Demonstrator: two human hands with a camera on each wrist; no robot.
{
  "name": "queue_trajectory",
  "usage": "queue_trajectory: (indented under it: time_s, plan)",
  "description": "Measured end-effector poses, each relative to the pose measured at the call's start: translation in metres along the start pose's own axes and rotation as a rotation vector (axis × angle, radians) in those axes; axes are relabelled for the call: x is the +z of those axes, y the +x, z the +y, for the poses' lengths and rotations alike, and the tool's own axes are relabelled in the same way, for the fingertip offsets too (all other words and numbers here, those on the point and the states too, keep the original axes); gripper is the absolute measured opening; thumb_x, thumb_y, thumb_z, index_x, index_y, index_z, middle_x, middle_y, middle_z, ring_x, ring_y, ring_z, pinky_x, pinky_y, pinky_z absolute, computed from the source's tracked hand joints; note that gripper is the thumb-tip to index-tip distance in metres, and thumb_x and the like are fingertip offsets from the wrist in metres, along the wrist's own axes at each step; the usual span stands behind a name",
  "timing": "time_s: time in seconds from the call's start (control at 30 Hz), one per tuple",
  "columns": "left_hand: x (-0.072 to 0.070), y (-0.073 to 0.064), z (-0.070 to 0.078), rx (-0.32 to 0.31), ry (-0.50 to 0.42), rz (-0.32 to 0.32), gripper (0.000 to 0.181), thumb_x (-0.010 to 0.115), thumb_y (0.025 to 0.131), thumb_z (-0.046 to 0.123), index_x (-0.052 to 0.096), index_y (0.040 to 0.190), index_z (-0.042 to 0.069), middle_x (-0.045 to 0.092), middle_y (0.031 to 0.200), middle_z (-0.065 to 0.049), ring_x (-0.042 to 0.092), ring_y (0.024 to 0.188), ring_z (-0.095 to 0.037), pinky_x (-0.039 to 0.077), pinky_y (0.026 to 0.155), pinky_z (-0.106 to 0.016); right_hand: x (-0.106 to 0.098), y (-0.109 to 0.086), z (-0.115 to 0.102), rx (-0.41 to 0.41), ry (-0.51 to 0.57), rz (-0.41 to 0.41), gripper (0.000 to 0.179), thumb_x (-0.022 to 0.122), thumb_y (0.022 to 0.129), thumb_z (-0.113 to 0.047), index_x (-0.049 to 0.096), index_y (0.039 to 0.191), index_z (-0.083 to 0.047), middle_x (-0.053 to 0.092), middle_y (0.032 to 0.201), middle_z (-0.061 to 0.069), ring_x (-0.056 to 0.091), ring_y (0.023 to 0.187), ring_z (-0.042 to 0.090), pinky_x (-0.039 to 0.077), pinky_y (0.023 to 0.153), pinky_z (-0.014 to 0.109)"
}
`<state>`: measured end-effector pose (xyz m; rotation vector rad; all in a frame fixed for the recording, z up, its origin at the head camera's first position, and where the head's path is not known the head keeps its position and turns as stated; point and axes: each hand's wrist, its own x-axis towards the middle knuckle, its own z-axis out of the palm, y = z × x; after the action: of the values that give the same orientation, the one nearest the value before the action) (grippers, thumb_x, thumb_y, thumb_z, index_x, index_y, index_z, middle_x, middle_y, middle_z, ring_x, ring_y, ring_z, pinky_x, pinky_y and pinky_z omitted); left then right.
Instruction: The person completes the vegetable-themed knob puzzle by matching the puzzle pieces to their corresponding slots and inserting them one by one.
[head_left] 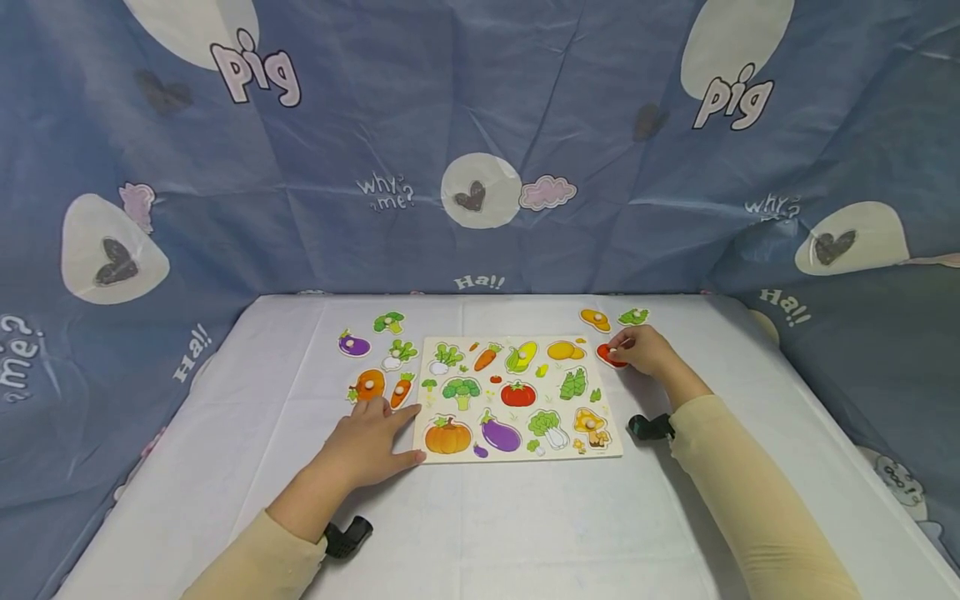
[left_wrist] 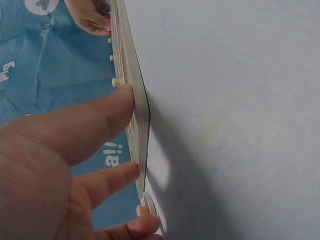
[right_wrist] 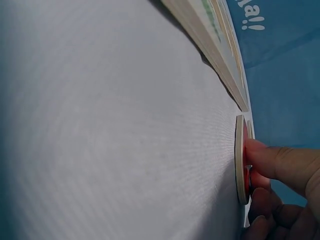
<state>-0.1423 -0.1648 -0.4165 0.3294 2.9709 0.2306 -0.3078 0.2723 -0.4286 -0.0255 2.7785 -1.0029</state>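
Observation:
A wooden vegetable puzzle board (head_left: 517,458) lies flat on the table. My left hand (head_left: 367,442) rests at its left side; in the left wrist view the thumb (left_wrist: 107,115) and a straight finger touch the board's edge. Beyond those fingertips lie a pumpkin piece (head_left: 370,385) and a carrot piece (head_left: 402,390). Off the board's upper right edge, my right hand (head_left: 645,352) pinches a tomato puzzle piece (head_left: 604,356). In the right wrist view the thumb is on the red face of this piece (right_wrist: 240,160), which stays close over the cloth.
Eggplant (head_left: 354,343), broccoli (head_left: 389,322) and radish (head_left: 399,355) pieces lie left of the board. A potato piece (head_left: 596,320) and a leafy green piece (head_left: 633,317) lie at the back right. A knobbed mushroom piece (head_left: 592,427) sits in the board's front right corner. Behind hangs a blue printed curtain (head_left: 480,100).

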Motion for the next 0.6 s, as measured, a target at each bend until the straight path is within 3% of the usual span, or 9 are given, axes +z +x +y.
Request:
queue_trajectory:
  time_s: [0.6]
  plan:
    - [-0.004,-0.001,0.002,-0.005,-0.010,-0.004,0.075,0.078,0.081,0.052,0.056,0.144,0.019,0.049,0.104,-0.011,0.044,0.094,-0.026,0.045,0.082,-0.047,-0.009,-0.011,-0.009,-0.032,-0.031,-0.017,0.015,0.070,0.094,-0.013,0.069,0.104,-0.002,0.065,0.100,0.011,0.056,0.087,0.023,0.046,0.074,0.033]
